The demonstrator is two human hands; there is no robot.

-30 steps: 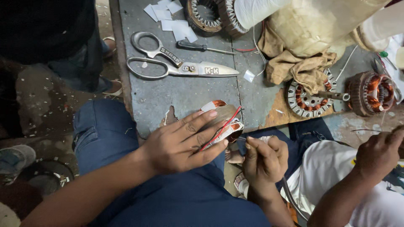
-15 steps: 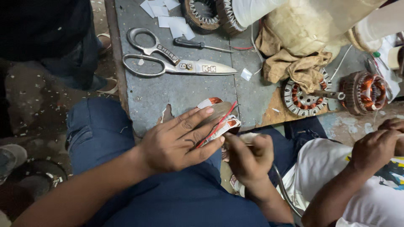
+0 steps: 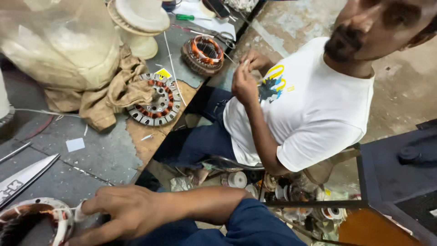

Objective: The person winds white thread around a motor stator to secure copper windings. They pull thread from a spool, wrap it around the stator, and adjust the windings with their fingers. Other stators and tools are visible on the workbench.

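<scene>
1. At the bottom left, one of the wearer's hands (image 3: 129, 214) lies flat over the rim of a round motor stator (image 3: 34, 223) with copper windings; its fingers are spread loosely, and the fingertips pinch a small white sleeve (image 3: 80, 212) at the rim. I cannot tell which hand it is.
2. The other hand is out of sight.
3. The stator rests at the near edge of the grey worktable (image 3: 104, 155), just beside the scissor blade (image 3: 27, 175).
4. Further up the table lie a second stator disc (image 3: 154, 102), a tan cloth (image 3: 114, 93) touching it, and a wound coil (image 3: 203, 53).
5. A co-worker in a white shirt (image 3: 309, 109) sits opposite, both hands (image 3: 246, 75) raised and closed on something thin.
</scene>
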